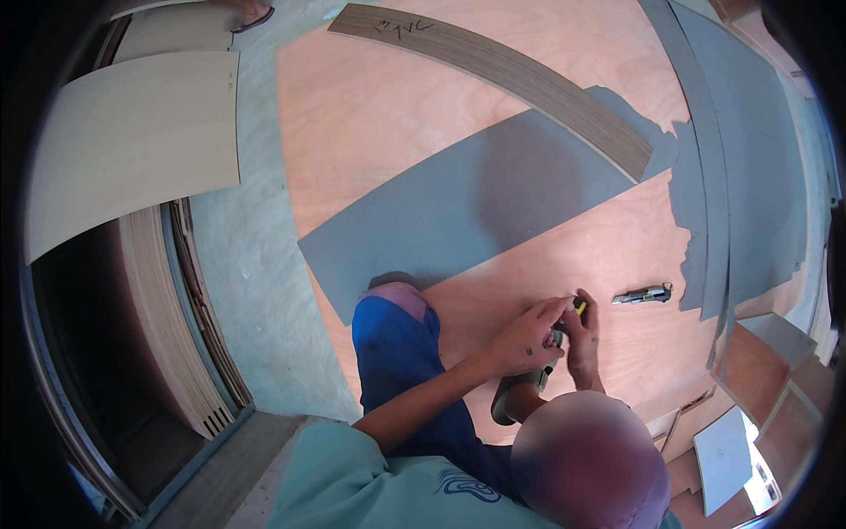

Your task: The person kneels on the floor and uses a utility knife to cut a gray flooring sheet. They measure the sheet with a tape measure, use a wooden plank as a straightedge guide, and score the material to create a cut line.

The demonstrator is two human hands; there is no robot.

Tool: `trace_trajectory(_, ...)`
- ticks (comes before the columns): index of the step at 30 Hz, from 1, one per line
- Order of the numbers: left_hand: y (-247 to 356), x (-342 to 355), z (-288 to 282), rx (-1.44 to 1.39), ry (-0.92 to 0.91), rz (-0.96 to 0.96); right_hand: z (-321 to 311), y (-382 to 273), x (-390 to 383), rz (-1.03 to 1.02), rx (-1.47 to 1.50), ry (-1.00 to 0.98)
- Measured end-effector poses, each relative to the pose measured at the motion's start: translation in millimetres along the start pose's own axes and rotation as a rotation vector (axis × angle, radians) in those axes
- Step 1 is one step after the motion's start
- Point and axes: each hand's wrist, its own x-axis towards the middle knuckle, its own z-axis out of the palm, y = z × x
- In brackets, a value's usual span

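Note:
Low in the head view, my left hand [533, 339] and my right hand [583, 339] meet with fingers curled round a small black-and-yellow object [579, 307], partly hidden by them. Just right of them a utility knife [643, 295] lies on the pinkish plywood sheet [335, 141]. My bent left leg [392, 370] rests at the edge of a long blue-grey laminate strip [397, 225]. A dark shoe [504, 401] is below my hands. A large blurred purplish rounded shape [589, 467] hides the area behind it.
A wood-grain strip [493, 75] lies diagonally across the top. Torn grey sheets [749, 176] line the right. At left are a pale board [132, 150] and stacked panels [172, 300]. Offcuts [753, 353] lie at lower right. Another person's sandalled foot [251, 16] shows at upper left.

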Motion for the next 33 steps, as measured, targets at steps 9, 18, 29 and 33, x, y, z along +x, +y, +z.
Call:
trace_trajectory(9, -54, -39, -57, -0.701, 0.251, -0.393, 32, -19, 4, 0.097, -0.033, -0.542)
trace_trajectory(18, -48, -38, -75, -0.701, 0.238, -0.325, 73, -7, 5, -0.108, 0.156, -0.649)
trace_trajectory(29, -12, -70, -67, 0.685, 0.065, -0.147, 75, -27, -5, 0.124, -0.275, -0.708)
trace_trajectory(33, -12, -75, -72, 0.773, 0.055, -0.182, 87, -17, -1, 0.070, -0.314, -0.650)
